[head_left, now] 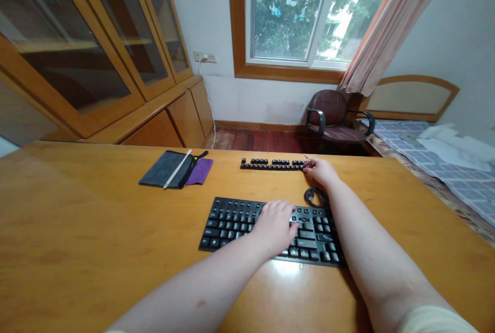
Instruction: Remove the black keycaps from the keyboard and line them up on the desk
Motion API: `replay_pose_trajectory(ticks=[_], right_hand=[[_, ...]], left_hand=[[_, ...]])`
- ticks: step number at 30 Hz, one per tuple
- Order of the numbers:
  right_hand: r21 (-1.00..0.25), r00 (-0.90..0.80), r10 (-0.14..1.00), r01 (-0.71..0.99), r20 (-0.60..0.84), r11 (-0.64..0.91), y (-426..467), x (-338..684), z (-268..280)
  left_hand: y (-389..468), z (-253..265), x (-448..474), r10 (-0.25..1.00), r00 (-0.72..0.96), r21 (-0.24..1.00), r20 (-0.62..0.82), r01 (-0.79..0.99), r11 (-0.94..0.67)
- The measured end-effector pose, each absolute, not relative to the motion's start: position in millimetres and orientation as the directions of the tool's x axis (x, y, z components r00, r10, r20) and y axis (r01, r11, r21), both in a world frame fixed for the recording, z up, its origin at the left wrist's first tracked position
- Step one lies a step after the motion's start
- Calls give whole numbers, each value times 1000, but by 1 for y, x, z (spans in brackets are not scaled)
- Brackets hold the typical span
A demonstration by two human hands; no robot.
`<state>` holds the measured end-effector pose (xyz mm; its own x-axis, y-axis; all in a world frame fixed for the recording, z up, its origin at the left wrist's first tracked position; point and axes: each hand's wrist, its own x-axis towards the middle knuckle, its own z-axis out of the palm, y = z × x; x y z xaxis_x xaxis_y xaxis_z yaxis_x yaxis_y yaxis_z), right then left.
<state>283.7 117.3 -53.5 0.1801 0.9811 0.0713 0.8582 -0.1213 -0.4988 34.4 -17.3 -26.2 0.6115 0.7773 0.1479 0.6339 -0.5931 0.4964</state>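
Note:
A black keyboard (232,225) lies on the desk in front of me, with bare gaps in its upper rows where keycaps are off. My left hand (274,225) rests palm down across its middle, fingers stretched out and thumb apart. Beyond it, loose black keycaps (270,167) stand in two neat rows. At the right end of these rows is my right hand (319,170), its fingers pinched together. A thin dark bit shows at the fingertips, too small to name. A coiled black cable (314,197) lies behind the keyboard, partly hidden by my right forearm.
On the desk (96,235), to the left, are a dark grey cloth (158,168), a purple cloth (201,172) and a pale flat stick (178,169) lying across the grey one. Past the desk's far edge stand an armchair (328,109) and a bed (421,142).

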Motion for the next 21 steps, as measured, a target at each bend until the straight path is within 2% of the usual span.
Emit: replay_pose_trajectory(ticks=[6,10,16,21], right_hand=[[-546,228,965,829,128,-123,116,280,-49],[-559,187,972,825,139,-79,114,277,-46],[-505,35,989,862,144,43,110,267,-44],[-426,-18,996,903,84,52,109,259,-41]], left_hand=[[-17,-24,34,779,615,480,125,649,-590],[-17,-24,34,774,619,466,133,650,-600],[-18,-26,36,779,610,466,144,653,-597],[-18,-28,36,779,607,478,161,642,-599]])
